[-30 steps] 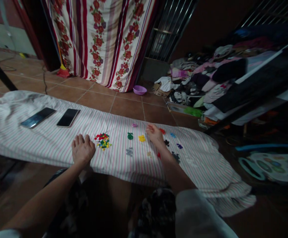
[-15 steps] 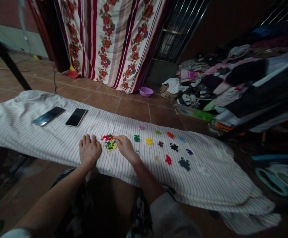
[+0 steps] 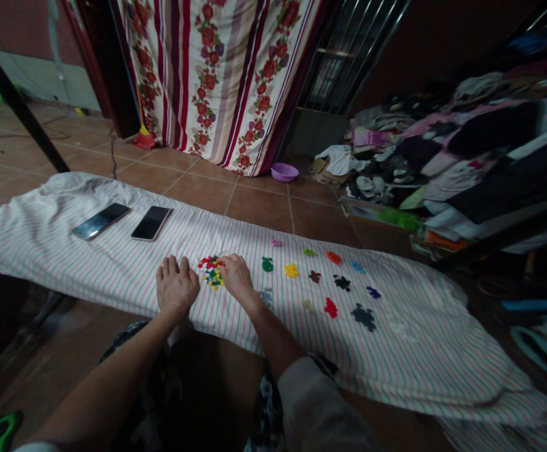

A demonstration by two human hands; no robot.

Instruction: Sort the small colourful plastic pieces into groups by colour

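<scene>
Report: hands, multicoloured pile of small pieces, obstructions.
Right hand at pile, grip unclear. Left hand palm-down on white striped cloth beside it. Dark rectangular phones lie aside.

Ahead of me, a floral, striped curtain (image 3: 226,81) hangs nearly to the brown tiled floor (image 3: 198,188); metal bars (image 3: 334,63) stand to its right. At my far left, the wall (image 3: 14,31) is reddish above, pale below. A red broom (image 3: 144,139) stands by the curtain's left edge, a purple basin (image 3: 285,172) near its right. Clothes (image 3: 436,135) lie heaped rightward, dimly lit.
</scene>
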